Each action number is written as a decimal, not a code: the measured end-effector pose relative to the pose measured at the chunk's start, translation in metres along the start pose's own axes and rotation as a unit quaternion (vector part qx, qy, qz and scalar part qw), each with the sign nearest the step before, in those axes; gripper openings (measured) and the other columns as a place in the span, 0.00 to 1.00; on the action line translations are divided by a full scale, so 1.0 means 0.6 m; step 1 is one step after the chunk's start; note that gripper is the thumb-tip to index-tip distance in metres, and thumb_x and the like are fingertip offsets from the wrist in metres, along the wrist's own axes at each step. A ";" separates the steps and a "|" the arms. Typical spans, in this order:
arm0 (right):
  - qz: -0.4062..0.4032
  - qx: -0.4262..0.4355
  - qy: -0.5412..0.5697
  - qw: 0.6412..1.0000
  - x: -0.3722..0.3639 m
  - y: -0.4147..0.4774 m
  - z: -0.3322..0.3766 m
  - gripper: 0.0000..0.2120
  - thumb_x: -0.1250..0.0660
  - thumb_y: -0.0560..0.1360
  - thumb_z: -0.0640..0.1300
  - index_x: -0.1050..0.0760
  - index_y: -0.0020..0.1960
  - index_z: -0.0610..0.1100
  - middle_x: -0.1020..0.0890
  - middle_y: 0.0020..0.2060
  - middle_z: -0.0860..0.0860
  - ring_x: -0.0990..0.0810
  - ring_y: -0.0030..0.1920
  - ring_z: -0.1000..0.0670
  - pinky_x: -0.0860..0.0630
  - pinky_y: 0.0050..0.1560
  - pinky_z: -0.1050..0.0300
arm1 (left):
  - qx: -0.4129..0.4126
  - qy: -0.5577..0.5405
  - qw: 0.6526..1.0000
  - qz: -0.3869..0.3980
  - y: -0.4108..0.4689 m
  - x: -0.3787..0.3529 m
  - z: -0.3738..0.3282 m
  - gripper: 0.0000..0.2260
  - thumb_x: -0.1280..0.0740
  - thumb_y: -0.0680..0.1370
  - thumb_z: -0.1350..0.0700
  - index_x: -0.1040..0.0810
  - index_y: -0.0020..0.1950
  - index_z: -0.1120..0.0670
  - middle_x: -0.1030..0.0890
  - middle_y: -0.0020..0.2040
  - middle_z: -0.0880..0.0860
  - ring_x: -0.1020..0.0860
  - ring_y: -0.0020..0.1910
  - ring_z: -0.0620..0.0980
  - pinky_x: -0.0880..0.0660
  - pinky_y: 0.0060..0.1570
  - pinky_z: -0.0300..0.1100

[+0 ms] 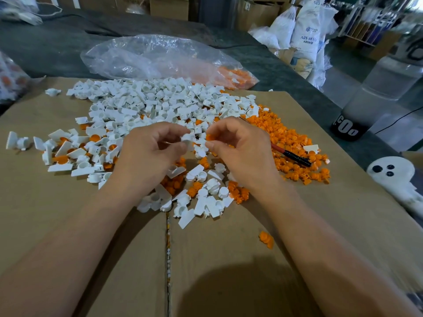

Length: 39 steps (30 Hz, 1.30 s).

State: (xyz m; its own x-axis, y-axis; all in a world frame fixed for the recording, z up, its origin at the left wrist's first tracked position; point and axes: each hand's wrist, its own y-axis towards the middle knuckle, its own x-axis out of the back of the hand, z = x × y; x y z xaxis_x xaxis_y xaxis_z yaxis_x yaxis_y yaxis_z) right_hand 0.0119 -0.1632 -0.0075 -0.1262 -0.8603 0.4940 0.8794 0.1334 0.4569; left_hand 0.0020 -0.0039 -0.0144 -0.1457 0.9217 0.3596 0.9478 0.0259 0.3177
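Nearest, at six o'clock, two bare forearms reach up over the brown cardboard spread on the table, and a stray orange part lies alone at five o'clock from the hands. At the middle of the view the left hand has its grip curled, thumb and forefinger pinching a small white piece. The right hand, at its three o'clock, has its grip pinching an orange cap the same way. The two parts are held just beside each other above the loose parts; whether they touch I cannot tell. A white heap spreads from nine to twelve o'clock of the hands, and an orange heap lies at three o'clock with a red-and-black pen resting on it. Farther off, at twelve o'clock, a clear plastic bag lies slumped with orange parts in its right end. White sacks stand at one o'clock beyond the table.
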 end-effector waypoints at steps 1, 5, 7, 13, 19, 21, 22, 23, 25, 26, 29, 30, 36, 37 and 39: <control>-0.009 0.013 0.010 1.000 -0.001 -0.002 0.002 0.11 0.29 0.70 0.35 0.25 0.42 0.50 0.24 0.38 0.61 0.24 0.39 0.62 0.26 0.44 0.69 | 0.005 -0.010 1.000 0.002 0.000 0.000 -0.001 0.13 0.32 0.74 0.62 0.23 0.43 0.41 0.18 0.40 0.45 0.20 0.37 0.43 0.23 0.38 0.32; -0.009 0.032 0.073 0.997 -0.007 -0.009 0.010 0.10 0.28 0.68 0.35 0.20 0.47 0.46 0.22 0.37 0.60 0.22 0.38 0.62 0.25 0.42 0.70 | 0.019 -0.025 0.999 0.010 -0.001 0.001 -0.001 0.11 0.33 0.75 0.63 0.21 0.47 0.45 0.17 0.35 0.47 0.19 0.33 0.45 0.22 0.39 0.35; 0.008 0.022 0.094 0.995 -0.011 -0.012 0.010 0.10 0.28 0.68 0.35 0.20 0.48 0.43 0.21 0.36 0.60 0.20 0.37 0.63 0.24 0.41 0.70 | 0.019 -0.025 0.999 0.021 -0.001 -0.002 -0.002 0.09 0.32 0.75 0.63 0.20 0.50 0.52 0.18 0.31 0.46 0.20 0.30 0.42 0.25 0.33 0.30; -0.002 0.010 0.074 0.997 -0.017 -0.010 0.001 0.06 0.26 0.67 0.35 0.18 0.44 0.39 0.21 0.37 0.63 0.20 0.37 0.62 0.24 0.40 0.70 | 0.022 -0.063 0.997 0.041 -0.005 -0.004 -0.010 0.11 0.30 0.72 0.66 0.19 0.50 0.53 0.18 0.31 0.44 0.20 0.31 0.37 0.28 0.31 0.25; -0.034 0.029 0.040 0.998 -0.014 -0.008 -0.004 0.07 0.28 0.68 0.36 0.18 0.47 0.38 0.17 0.38 0.53 0.20 0.39 0.59 0.23 0.40 0.69 | 0.051 -0.124 0.989 0.060 -0.006 -0.001 -0.016 0.13 0.28 0.68 0.65 0.21 0.45 0.49 0.17 0.32 0.43 0.19 0.31 0.40 0.27 0.32 0.26; -0.033 0.031 0.025 0.999 -0.013 -0.008 -0.003 0.07 0.29 0.70 0.36 0.18 0.47 0.38 0.17 0.38 0.52 0.20 0.40 0.58 0.22 0.41 0.67 | 0.074 -0.161 0.982 0.065 -0.004 0.001 -0.016 0.12 0.28 0.65 0.62 0.20 0.47 0.52 0.17 0.33 0.46 0.18 0.32 0.43 0.25 0.33 0.28; -0.032 0.029 0.018 0.999 -0.013 -0.008 -0.003 0.06 0.29 0.70 0.36 0.18 0.47 0.39 0.18 0.38 0.53 0.20 0.40 0.58 0.22 0.41 0.66 | 0.083 -0.178 0.978 0.069 -0.004 0.002 -0.016 0.13 0.29 0.64 0.61 0.20 0.47 0.54 0.16 0.33 0.47 0.17 0.32 0.44 0.25 0.32 0.29; -0.032 0.025 0.009 0.999 -0.013 -0.008 -0.003 0.05 0.29 0.70 0.37 0.18 0.46 0.39 0.19 0.37 0.54 0.20 0.40 0.58 0.22 0.41 0.64 | 0.089 -0.192 0.975 0.073 -0.004 0.002 -0.016 0.13 0.29 0.63 0.60 0.20 0.46 0.54 0.16 0.33 0.48 0.17 0.32 0.45 0.24 0.32 0.29; -0.031 0.011 -0.011 0.999 -0.012 -0.008 -0.003 0.03 0.29 0.70 0.39 0.18 0.43 0.41 0.21 0.34 0.59 0.20 0.39 0.57 0.22 0.40 0.61 | 0.094 -0.202 0.972 0.075 -0.002 0.000 -0.015 0.12 0.29 0.62 0.60 0.20 0.45 0.55 0.17 0.32 0.50 0.17 0.32 0.46 0.24 0.31 0.30; -0.027 0.004 -0.021 0.999 -0.011 -0.008 -0.003 0.02 0.28 0.70 0.40 0.19 0.42 0.42 0.22 0.33 0.61 0.20 0.37 0.57 0.22 0.39 0.61 | 0.094 -0.199 0.973 0.074 -0.002 -0.001 -0.015 0.12 0.29 0.61 0.59 0.20 0.44 0.55 0.17 0.32 0.51 0.17 0.31 0.46 0.24 0.31 0.30; -0.008 0.003 -0.048 0.999 -0.012 -0.008 -0.003 0.02 0.29 0.71 0.41 0.20 0.42 0.42 0.24 0.31 0.62 0.22 0.34 0.59 0.23 0.36 0.62 | 0.089 -0.181 0.977 0.070 -0.002 -0.004 -0.013 0.12 0.28 0.61 0.58 0.20 0.43 0.55 0.17 0.31 0.49 0.18 0.31 0.45 0.25 0.31 0.29; -0.002 0.002 -0.050 0.999 -0.013 -0.009 -0.002 0.02 0.29 0.71 0.41 0.20 0.42 0.42 0.24 0.31 0.61 0.23 0.33 0.60 0.24 0.35 0.64 | 0.085 -0.173 0.979 0.067 -0.003 -0.004 -0.012 0.12 0.28 0.60 0.58 0.20 0.43 0.55 0.18 0.30 0.49 0.18 0.30 0.44 0.25 0.30 0.29; 0.000 0.007 -0.067 0.998 -0.010 -0.010 0.003 0.03 0.30 0.71 0.40 0.19 0.41 0.41 0.25 0.29 0.62 0.23 0.31 0.57 0.22 0.35 0.56 | 0.056 -0.132 0.988 0.063 -0.004 -0.006 -0.010 0.12 0.29 0.62 0.57 0.19 0.45 0.54 0.17 0.31 0.46 0.18 0.32 0.40 0.26 0.32 0.27; -0.005 0.009 -0.068 0.998 -0.009 -0.010 0.003 0.03 0.30 0.71 0.40 0.19 0.41 0.41 0.24 0.29 0.61 0.22 0.31 0.56 0.22 0.36 0.54 | 0.052 -0.115 0.990 0.065 -0.004 -0.006 -0.009 0.13 0.28 0.65 0.57 0.19 0.49 0.56 0.17 0.33 0.46 0.18 0.33 0.40 0.26 0.33 0.27; -0.006 0.009 -0.062 0.998 -0.010 -0.011 0.004 0.04 0.30 0.71 0.40 0.18 0.41 0.41 0.19 0.31 0.54 0.21 0.32 0.54 0.21 0.36 0.51 | 0.046 -0.078 0.994 0.059 -0.005 -0.008 -0.006 0.11 0.29 0.70 0.60 0.19 0.53 0.57 0.17 0.37 0.46 0.19 0.33 0.39 0.26 0.34 0.27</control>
State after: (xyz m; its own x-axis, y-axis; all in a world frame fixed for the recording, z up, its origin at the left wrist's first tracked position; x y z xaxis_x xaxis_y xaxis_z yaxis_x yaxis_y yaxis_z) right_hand 0.0056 -0.1580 -0.0117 -0.1936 -0.7944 0.5758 0.8689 0.1338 0.4766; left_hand -0.0009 -0.0100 -0.0139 0.0073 0.9692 0.2463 0.9787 -0.0575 0.1972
